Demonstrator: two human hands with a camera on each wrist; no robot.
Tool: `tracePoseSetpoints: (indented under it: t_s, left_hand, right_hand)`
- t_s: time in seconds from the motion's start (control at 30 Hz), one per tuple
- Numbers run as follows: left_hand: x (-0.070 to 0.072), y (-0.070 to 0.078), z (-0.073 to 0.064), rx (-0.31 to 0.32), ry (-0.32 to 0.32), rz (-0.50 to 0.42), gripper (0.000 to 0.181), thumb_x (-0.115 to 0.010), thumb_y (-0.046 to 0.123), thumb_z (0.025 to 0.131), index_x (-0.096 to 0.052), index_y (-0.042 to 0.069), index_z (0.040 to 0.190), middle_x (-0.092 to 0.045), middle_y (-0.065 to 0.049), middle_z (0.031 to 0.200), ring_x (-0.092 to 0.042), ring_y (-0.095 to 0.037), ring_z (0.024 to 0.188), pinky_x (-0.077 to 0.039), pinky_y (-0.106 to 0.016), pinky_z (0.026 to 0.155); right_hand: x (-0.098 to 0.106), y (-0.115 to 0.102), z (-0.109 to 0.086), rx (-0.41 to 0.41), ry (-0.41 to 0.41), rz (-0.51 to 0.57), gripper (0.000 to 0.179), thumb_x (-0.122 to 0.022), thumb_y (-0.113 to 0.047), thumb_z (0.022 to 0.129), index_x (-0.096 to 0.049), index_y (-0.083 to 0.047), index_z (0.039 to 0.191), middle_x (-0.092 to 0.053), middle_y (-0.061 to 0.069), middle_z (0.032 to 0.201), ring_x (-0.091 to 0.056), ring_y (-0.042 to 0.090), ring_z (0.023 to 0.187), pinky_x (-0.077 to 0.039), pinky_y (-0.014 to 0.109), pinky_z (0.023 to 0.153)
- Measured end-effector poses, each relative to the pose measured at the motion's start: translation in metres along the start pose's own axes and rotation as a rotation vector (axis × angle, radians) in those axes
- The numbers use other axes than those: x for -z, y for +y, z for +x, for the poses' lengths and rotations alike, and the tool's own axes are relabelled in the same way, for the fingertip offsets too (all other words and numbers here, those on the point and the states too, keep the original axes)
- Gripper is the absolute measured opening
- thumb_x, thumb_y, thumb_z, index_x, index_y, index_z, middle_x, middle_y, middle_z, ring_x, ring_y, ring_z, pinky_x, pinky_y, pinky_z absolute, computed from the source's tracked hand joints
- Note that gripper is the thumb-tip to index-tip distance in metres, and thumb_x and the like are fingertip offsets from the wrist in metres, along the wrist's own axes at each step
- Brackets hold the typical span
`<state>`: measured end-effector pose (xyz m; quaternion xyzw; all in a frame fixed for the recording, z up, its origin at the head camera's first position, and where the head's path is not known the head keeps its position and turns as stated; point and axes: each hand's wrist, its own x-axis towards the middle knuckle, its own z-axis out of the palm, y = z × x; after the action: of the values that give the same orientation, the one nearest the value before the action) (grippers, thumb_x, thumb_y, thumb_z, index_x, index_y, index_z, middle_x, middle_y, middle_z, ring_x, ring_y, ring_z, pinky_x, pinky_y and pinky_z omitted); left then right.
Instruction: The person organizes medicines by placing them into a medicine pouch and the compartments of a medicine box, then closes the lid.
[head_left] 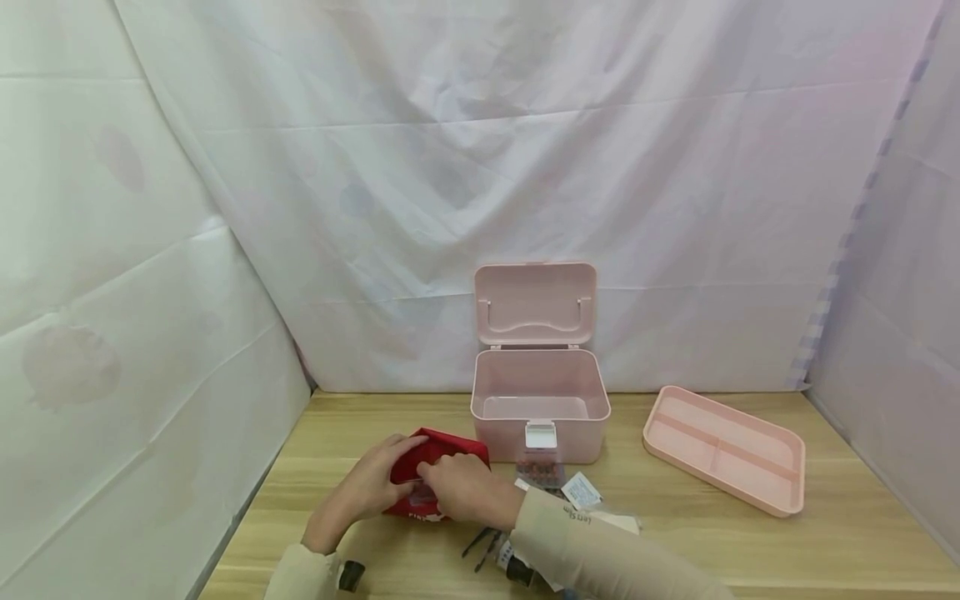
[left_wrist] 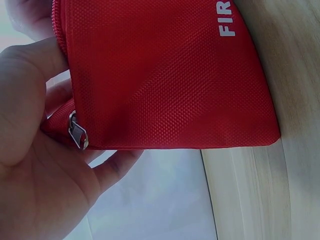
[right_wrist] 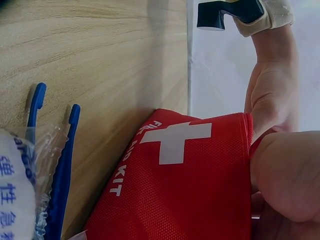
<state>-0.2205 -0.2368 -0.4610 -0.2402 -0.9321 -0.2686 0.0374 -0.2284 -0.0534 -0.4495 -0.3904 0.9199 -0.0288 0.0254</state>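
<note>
A red first aid pouch with a white cross stands on the table, its zipped mouth open upward. My left hand grips the pouch by its left side, thumb at the rim beside the metal zipper pull. At the mouth is my right hand, its fingers reaching in over the rim. The pouch wall hides those fingertips, so I cannot tell whether they hold anything. In the right wrist view, the printed front of the pouch faces the camera.
Behind stands a pink box with its lid raised. A pink divided tray lies to the right. Small packets, blue tweezers and a wrapped bandage pack lie around my right forearm. White cloth hangs behind the table.
</note>
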Motion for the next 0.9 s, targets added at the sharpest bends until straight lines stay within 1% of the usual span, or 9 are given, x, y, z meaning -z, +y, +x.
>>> tracePoseSetpoints:
  t_s: [0.23, 0.63, 0.9]
  left_hand:
    - [0.0017, 0.0011, -0.0006, 0.008, -0.006, 0.005, 0.062, -0.079, 0.003, 0.080, -0.055, 0.006, 0.138, -0.061, -0.009, 0.117, -0.060, -0.024, 0.106, -0.056, -0.044, 0.086]
    - [0.0016, 0.0044, -0.0020, 0.052, -0.038, -0.002, 0.065, -0.079, 0.001, 0.080, -0.054, 0.007, 0.139, -0.060, -0.010, 0.119, -0.058, -0.026, 0.108, -0.055, -0.047, 0.087]
    - [0.0033, 0.0063, -0.0022, 0.041, -0.040, 0.002, 0.063, -0.079, 0.001, 0.080, -0.055, 0.007, 0.138, -0.061, -0.011, 0.119, -0.059, -0.026, 0.107, -0.055, -0.048, 0.086]
  right_hand:
    - [-0.0024, 0.0004, 0.0008, -0.006, -0.017, 0.007, 0.034, -0.082, -0.024, 0.082, -0.065, -0.019, 0.110, -0.071, -0.002, 0.093, -0.063, 0.009, 0.071, -0.060, 0.030, 0.071]
    - [-0.0031, -0.0009, -0.0004, -0.013, -0.039, 0.025, 0.030, -0.082, -0.023, 0.082, -0.065, -0.019, 0.107, -0.069, -0.002, 0.091, -0.062, 0.009, 0.072, -0.059, 0.029, 0.071]
    - [-0.0014, -0.0019, -0.0001, -0.026, -0.062, 0.039, 0.033, -0.083, -0.023, 0.081, -0.065, -0.019, 0.108, -0.069, -0.003, 0.093, -0.062, 0.009, 0.073, -0.059, 0.030, 0.074]
